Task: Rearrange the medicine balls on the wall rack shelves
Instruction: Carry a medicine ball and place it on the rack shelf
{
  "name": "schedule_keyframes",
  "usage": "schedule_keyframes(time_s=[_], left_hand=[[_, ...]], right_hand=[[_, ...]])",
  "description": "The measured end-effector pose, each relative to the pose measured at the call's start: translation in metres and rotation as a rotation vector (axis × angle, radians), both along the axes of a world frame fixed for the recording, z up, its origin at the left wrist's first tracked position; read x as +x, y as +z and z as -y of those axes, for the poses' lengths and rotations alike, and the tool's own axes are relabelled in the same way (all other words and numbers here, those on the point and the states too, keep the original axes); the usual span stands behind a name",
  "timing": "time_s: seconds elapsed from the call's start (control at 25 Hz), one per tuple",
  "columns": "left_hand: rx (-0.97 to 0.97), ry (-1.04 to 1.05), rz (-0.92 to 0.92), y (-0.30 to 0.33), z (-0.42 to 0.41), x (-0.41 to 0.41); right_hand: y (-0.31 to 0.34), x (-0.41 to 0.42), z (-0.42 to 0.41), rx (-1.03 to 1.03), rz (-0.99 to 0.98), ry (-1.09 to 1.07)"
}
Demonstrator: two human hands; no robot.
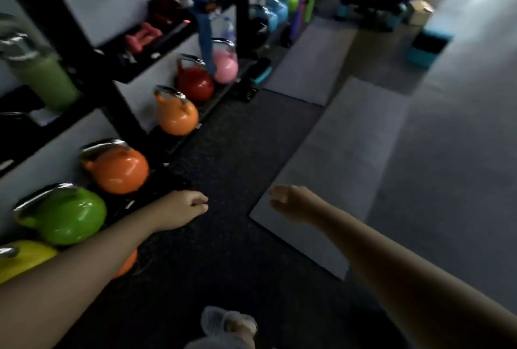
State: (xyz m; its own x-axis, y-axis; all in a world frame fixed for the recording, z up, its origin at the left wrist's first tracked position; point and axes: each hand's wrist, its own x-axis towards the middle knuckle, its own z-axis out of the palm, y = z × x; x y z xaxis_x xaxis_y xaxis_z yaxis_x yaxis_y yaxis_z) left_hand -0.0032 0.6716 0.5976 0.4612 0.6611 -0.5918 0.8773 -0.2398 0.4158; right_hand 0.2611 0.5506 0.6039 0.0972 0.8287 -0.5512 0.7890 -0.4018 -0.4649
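Note:
The view is blurred and dim. My left hand (184,210) reaches forward over the dark floor, fingers curled shut, holding nothing. My right hand (291,201) is out at the same height over the edge of a grey mat, fingers also curled with nothing in them. The black wall rack (84,49) runs along the left. On its lowest level sit round coloured weights with metal handles: yellow (22,257), green (64,215), orange (117,169), a second orange (176,113), red (195,82) and pink (225,64). My left forearm passes just in front of the green and yellow ones.
A green bottle (42,77) and pink dumbbells (142,36) rest on the rack's middle shelf. Grey mats (344,158) cover the floor to the right. A teal box (429,45) stands far right. Blue and green weights (275,11) sit farther along. My foot (228,322) shows below.

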Motion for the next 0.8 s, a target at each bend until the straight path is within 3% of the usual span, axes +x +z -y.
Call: schedule_keyframes(time_s=[0.4, 0.8], left_hand=[[-0.229, -0.588, -0.171, -0.066, 0.179, 0.204], [-0.356, -0.762, -0.231, -0.131, 0.242, 0.359]], right_hand=[[-0.059, 0.108, 0.275, -0.089, -0.091, -0.628], [-0.122, 0.197, 0.392, -0.284, -0.14, -0.984]])
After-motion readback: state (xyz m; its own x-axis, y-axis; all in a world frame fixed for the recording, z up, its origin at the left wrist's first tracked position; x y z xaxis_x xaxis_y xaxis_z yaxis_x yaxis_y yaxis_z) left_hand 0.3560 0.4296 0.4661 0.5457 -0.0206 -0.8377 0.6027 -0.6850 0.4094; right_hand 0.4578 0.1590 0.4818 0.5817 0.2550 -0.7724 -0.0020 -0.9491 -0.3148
